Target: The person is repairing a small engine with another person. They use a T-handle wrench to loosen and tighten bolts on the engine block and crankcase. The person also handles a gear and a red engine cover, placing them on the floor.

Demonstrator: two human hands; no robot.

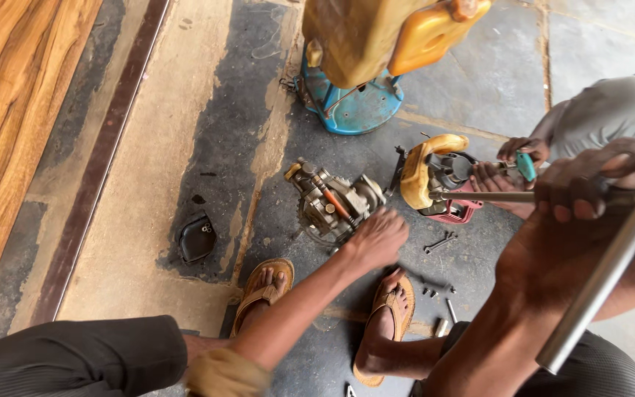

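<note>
On the stone floor (207, 132), between sandalled feet:
Left hand (378, 237): fingers spread, resting on the small engine block (330, 202).
Right hand (589, 192): closed round a metal tube (597, 283) — its far end meets the yellow-handled motor unit (435, 176).
Another person's hand (523, 151): grips a teal-handled tool (526, 166) beside that unit.
Beyond: a wrench (440, 241) — loose bolts (435, 290) nearby.

we have one view only, from a camera worn on the head, looking steeply down over our knees and sandalled feet at the stone floor (207, 110). it sits close, our forearms filling the lower frame, and the far edge cuts off a blue-based machine (350, 103).
</note>
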